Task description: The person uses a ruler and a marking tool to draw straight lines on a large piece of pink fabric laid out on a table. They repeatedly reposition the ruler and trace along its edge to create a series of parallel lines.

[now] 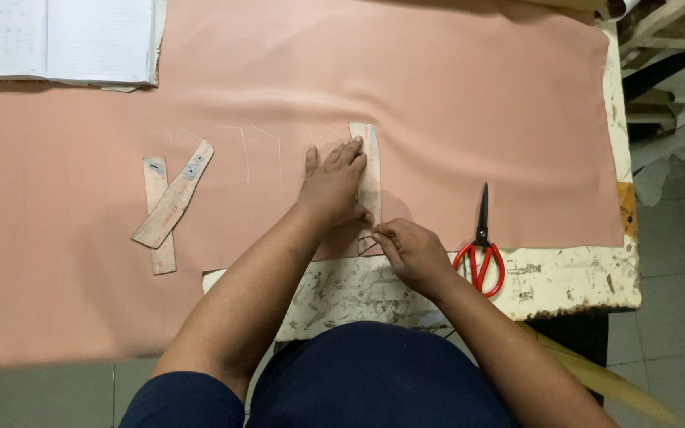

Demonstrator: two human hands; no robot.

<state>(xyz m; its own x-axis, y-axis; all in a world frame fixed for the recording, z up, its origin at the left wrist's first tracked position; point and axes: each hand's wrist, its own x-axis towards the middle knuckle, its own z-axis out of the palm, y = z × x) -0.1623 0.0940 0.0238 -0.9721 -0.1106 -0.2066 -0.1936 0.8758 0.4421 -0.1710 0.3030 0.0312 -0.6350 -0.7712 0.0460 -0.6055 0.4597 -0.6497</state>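
A large sheet of salmon-pink fabric [438,95] covers the worktable. My left hand [332,186] lies flat with fingers spread on a narrow cardboard pattern strip [369,158] and pins it to the cloth. My right hand [410,252] is at the strip's near end, with its fingertips pinched together at the strip's edge. What it pinches is too small to make out. Faint chalk lines [259,147] show on the fabric left of the strip.
Two more cardboard pattern strips [170,204] lie crossed at the left. Red-handled scissors [481,250] rest at the fabric's near right edge. An open lined notebook [57,40] sits at the far left. The worn white table [564,277] ends at the right, above a tiled floor.
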